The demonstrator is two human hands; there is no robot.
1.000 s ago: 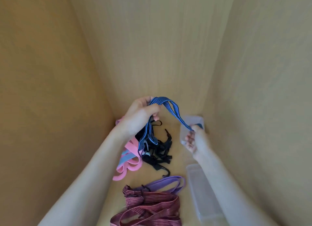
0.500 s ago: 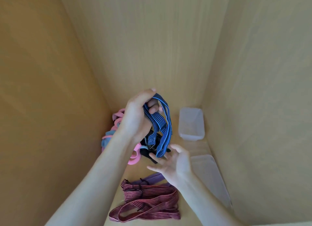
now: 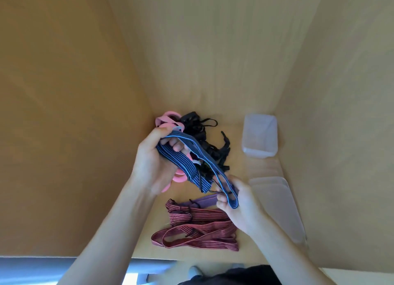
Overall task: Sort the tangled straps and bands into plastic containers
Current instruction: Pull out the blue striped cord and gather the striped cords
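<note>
Half a second ago the right hand hovered open-palmed below the blue striped elastic strap; now its fingers are pinched on the strap's lower loop end. The left hand keeps its fingers curled tight round the bunched upper folds. The strap stretches slantwise between the two hands, above the black tangle of thin straps and left of the small clear plastic container.
</note>
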